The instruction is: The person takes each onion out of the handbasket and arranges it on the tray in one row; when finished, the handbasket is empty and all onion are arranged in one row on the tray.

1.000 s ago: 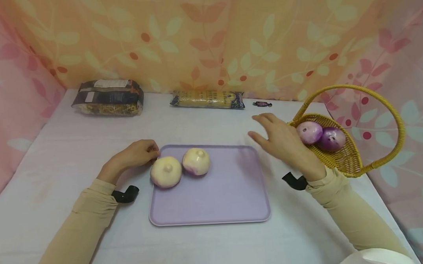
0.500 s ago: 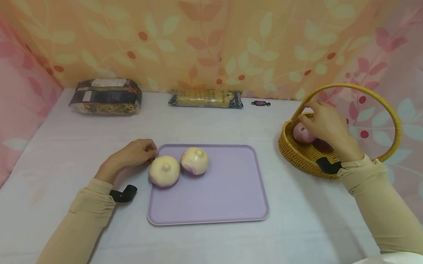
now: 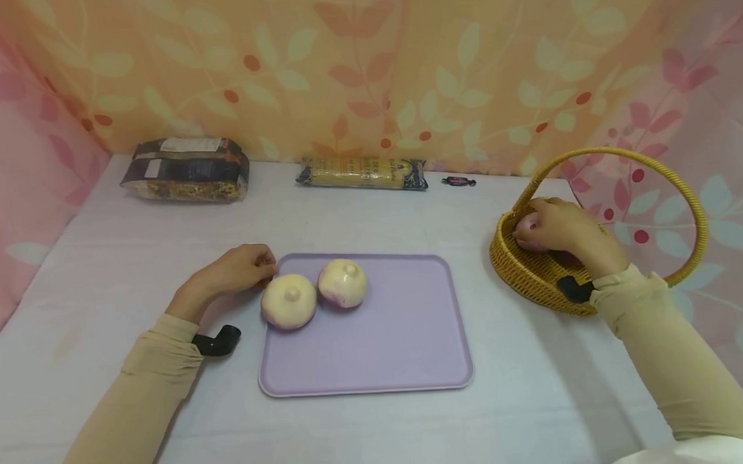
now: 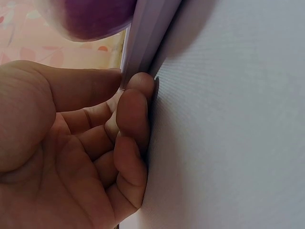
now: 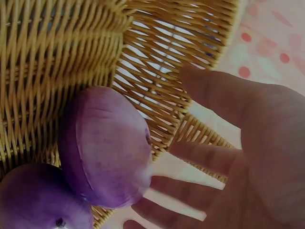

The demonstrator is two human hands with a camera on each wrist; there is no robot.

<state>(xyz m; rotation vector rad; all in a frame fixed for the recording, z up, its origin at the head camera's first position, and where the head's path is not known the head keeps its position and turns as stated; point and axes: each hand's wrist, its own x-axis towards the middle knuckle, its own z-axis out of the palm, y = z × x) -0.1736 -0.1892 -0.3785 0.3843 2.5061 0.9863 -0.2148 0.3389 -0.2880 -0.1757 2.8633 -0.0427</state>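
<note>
My left hand (image 3: pixel 241 269) pinches the rim of the lilac tray (image 3: pixel 400 327) at its upper left corner, the thumb above and curled fingers below, as the left wrist view shows. Two white and purple turnips (image 3: pixel 289 301) (image 3: pixel 343 283) lie on the tray beside that hand. On the right, my right hand (image 3: pixel 567 230) reaches into the yellow wicker basket (image 3: pixel 523 281), over a purple turnip (image 5: pixel 107 148). The right wrist view shows its fingers spread around that turnip's side, not curled. A second, darker turnip (image 5: pixel 40 200) lies against it, mostly hidden by my hand in the head view.
At the back left lies a dark bag of pasta (image 3: pixel 188 171). A yellow pack of spaghetti (image 3: pixel 363 174) and a small wrapped candy (image 3: pixel 458 181) lie along the back edge. The basket's tall handle (image 3: pixel 687 197) arches over to the right. A white rounded thing (image 3: pixel 699 453) shows at the bottom right.
My right hand has moved right from beside the tray to over the basket, then down into it onto the turnip. The left hand has stayed at the tray's corner.
</note>
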